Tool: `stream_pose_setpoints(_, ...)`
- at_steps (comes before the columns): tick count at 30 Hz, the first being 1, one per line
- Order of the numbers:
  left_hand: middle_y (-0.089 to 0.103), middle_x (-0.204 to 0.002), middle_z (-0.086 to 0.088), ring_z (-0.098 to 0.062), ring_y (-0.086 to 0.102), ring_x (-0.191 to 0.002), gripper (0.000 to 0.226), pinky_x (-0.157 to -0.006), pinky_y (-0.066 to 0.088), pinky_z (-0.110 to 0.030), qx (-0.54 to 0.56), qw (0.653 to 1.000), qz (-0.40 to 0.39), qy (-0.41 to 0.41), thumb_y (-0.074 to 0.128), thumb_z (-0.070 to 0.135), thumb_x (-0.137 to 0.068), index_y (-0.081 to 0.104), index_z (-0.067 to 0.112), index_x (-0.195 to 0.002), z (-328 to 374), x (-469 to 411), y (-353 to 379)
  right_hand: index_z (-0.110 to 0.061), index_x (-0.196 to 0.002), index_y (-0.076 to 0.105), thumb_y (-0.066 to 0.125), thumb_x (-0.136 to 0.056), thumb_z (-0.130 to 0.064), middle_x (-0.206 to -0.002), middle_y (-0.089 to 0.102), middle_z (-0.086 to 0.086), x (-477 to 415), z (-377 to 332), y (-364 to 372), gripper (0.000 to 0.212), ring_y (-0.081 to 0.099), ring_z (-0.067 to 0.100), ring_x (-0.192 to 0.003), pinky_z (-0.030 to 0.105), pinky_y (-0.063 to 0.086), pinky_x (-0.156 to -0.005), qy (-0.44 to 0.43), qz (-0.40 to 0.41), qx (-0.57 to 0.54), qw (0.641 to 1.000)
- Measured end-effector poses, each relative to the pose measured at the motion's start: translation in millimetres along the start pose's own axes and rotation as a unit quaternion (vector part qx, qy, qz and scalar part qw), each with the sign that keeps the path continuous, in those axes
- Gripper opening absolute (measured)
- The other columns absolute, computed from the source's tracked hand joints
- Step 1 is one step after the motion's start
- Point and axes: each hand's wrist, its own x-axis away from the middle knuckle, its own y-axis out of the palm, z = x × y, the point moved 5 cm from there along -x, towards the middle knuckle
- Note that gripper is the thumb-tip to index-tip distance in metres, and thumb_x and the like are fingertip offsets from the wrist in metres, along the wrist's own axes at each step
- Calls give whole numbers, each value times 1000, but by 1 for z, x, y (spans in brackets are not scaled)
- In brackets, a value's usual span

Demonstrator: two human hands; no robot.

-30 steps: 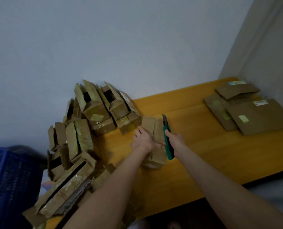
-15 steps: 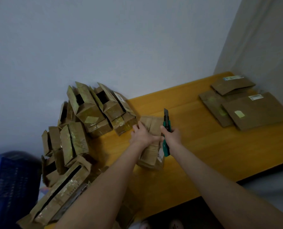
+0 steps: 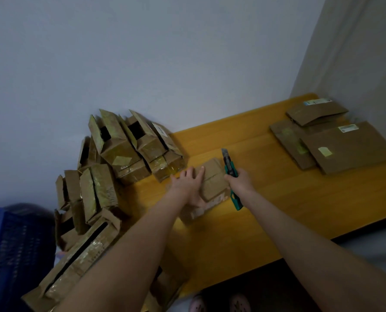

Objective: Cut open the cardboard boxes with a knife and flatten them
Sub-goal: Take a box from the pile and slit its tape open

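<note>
Box (image 3: 212, 176) pinned on table (image 3: 277, 199), knife (image 3: 229, 164) poised beside its right edge.
Left hand (image 3: 188, 183) lies on the box top, grip apart with fingers flat and spread, likely to stop it sliding under the blade. Right hand (image 3: 239, 182) has its grip clamped round the teal knife handle, blade pointing away from the body and just off the box's top seam, probably lining up the tape cut. Uncut boxes (image 3: 129, 149) heaped at the left within reach; flattened ones (image 3: 336, 143) stacked far right, well apart, keeping done work separate. Frame is a bit blurred.
</note>
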Motion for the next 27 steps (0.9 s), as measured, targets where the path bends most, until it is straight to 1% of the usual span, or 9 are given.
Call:
stream_pose_setpoints(2,-10,-161,-13,-36,-1,-148,118,-114,9,-66,-22,1000,-13,15,71,59,-75,-15,35,-152,-16,-1,2,-11,-126,51,56,-97,-22,-106,60,9,4,7,8,31,62,25,-92,39,50,-79,16,-7,-37,999)
stream_pose_setpoints(5,-14,-161,-12,-36,-5,-148,114,-113,9,-69,9,1000,-16,-16,71,59,-75,-12,40,-152,-26,-2,9,-11,-124,53,59,-95,-23,-101,60,5,9,11,19,32,62,18,-80,35,48,-74,12,-8,-65,998)
stream_pose_setpoints(9,-9,-161,-11,-36,-3,-148,115,-111,8,-70,37,997,31,-57,69,61,-75,-12,36,-153,-11,-6,16,-13,-117,57,64,-93,-24,-93,62,1,11,11,28,27,61,12,-69,33,48,-70,2,-21,-41,999)
stream_pose_setpoints(13,5,-158,-11,-37,7,-145,114,-111,13,-70,32,997,59,-45,74,54,-74,-7,39,-153,-12,-9,14,-12,-115,59,60,-95,-24,-90,63,1,11,12,20,24,61,14,-70,34,50,-71,-8,-27,-33,999)
stream_pose_setpoints(16,8,-158,-10,-35,9,-146,120,-113,17,-65,25,997,67,-38,77,52,-72,-8,31,-154,-20,-9,13,-16,-120,57,53,-98,-29,-93,65,2,11,16,1,27,64,21,-81,41,55,-79,-33,6,48,998)
stream_pose_setpoints(19,8,-158,-8,-33,9,-146,123,-114,18,-63,27,996,74,-48,78,51,-72,-8,21,-155,-23,-8,14,-28,-134,48,47,-98,-30,-100,65,1,17,16,-10,36,64,24,-80,33,50,-58,-86,-5,214,973)
stream_pose_setpoints(21,7,-159,-8,-33,8,-146,123,-114,17,-63,31,996,72,-48,78,50,-72,-9,20,-155,-23,-8,16,-36,-141,41,47,-96,-33,-111,65,0,20,17,-15,45,63,23,-81,29,47,-56,-113,-8,279,954)
stream_pose_setpoints(25,7,-159,-7,-33,8,-146,123,-115,15,-63,33,996,73,-48,78,50,-72,-9,21,-155,-23,-8,17,-42,-142,39,48,-95,-34,-118,64,1,27,14,-18,49,64,23,-90,37,58,-70,-124,-7,322,939)
stream_pose_setpoints(27,7,-159,-8,-33,8,-147,123,-115,15,-63,32,996,73,-48,78,49,-72,-8,21,-155,-23,-8,17,-41,-143,40,49,-95,-33,-115,65,1,28,12,-17,49,63,22,-87,35,57,-67,-128,-12,317,940)
